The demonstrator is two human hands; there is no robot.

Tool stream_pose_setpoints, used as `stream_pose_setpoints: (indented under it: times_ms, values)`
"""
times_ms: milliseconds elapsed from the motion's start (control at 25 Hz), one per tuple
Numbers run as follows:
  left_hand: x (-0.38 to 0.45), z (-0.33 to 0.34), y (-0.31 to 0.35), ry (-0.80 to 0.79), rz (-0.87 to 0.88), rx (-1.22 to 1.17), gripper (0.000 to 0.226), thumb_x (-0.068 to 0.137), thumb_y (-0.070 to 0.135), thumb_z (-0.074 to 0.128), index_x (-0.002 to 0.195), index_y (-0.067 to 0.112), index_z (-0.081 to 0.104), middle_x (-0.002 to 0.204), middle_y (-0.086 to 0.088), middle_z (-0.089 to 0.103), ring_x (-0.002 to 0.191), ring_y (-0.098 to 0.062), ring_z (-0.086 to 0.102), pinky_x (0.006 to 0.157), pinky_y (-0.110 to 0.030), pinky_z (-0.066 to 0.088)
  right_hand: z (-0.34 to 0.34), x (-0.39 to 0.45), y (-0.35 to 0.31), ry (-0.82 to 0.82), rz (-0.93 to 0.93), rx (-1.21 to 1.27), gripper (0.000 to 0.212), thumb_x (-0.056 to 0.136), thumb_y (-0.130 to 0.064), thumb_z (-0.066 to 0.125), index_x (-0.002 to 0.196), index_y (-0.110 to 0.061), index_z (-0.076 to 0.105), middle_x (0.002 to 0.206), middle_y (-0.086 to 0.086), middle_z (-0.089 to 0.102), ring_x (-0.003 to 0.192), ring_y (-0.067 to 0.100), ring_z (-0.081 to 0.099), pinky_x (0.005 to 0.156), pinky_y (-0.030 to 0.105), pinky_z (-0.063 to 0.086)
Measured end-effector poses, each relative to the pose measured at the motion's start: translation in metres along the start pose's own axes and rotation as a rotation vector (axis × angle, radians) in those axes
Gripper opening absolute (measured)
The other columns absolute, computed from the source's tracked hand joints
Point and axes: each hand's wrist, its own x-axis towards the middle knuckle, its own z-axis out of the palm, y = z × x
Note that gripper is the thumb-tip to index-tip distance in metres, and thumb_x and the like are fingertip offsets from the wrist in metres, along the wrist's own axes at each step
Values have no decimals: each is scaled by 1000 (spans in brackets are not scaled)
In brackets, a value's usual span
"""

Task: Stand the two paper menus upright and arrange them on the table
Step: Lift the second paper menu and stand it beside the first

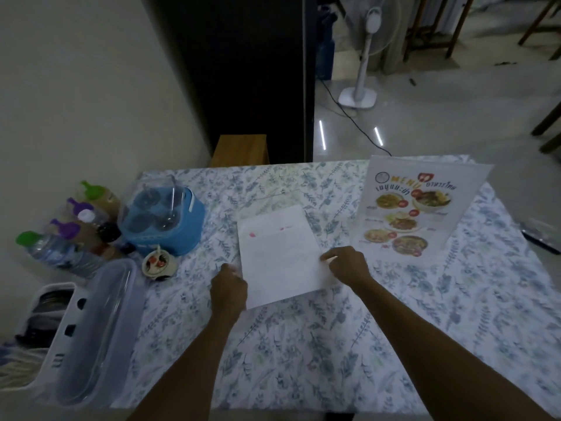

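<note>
A white paper menu (pixel 280 253) lies blank side up in the middle of the table (pixel 303 360), which has a floral cloth. My left hand (pixel 229 288) pinches its left edge and my right hand (pixel 346 264) pinches its right edge. A second menu (pixel 416 208), printed with food photos and the word MENU, stands upright at the table's far right, apart from both hands.
A blue condiment caddy (pixel 164 220) and several sauce bottles (pixel 85 220) stand at the left. A small sauce dish (pixel 159 264) and a clear lidded basket (pixel 91 329) sit nearer. A dark object (pixel 540 238) lies at the right edge. Beyond are a wooden stool (pixel 241 148) and a floor fan (pixel 362 56).
</note>
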Motion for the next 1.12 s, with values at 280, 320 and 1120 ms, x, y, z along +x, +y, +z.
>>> stream_pose_setpoints:
  times_ms: [280, 320, 1120]
  values:
    - [-15, -70, -11, 11, 306, -220, 24, 90, 4, 59, 99, 15, 78, 93, 6, 69, 87, -13, 62, 73, -22, 42, -34, -46, -21, -151, -27, 354, 29, 83, 8, 66, 102, -9, 80, 96, 9, 75, 86, 22, 61, 74, 29, 47]
    - [-19, -78, -16, -19, 332, -250, 24, 89, 3, 63, 98, 19, 79, 95, 6, 71, 88, -13, 64, 75, -22, 44, -36, -58, -23, -157, -35, 407, 25, 85, 4, 68, 103, -9, 80, 104, 11, 75, 90, 23, 64, 81, 33, 48]
    - [29, -116, 36, 5, 499, -504, 13, 78, 28, 82, 81, 21, 73, 85, -1, 73, 74, -4, 68, 71, -25, 57, -44, -23, -90, 216, -327, 44, 30, 82, -33, 76, 108, -16, 75, 104, 5, 78, 87, 17, 73, 81, 42, 60]
